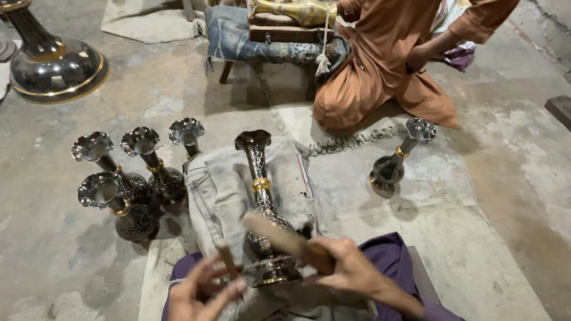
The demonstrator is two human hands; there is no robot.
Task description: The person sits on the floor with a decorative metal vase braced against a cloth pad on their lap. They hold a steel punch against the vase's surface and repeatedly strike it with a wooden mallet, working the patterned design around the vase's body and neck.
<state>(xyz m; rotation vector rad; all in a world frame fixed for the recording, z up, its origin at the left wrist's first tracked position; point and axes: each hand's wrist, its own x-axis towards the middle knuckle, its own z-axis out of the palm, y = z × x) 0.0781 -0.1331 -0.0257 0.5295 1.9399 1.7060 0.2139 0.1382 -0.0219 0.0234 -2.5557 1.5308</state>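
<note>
The dark engraved metal vase with a gold band at its neck lies on the grey folded cloth over my lap, flared mouth pointing away, its foot between my hands. My right hand is clenched on a blurred wooden mallet handle, and my left hand pinches a thin brown chisel-like tool. Four similar dark fluted vases stand grouped on the rough concrete floor, a fifth leaning vase right, near a kneeling person in orange clothes.
</note>
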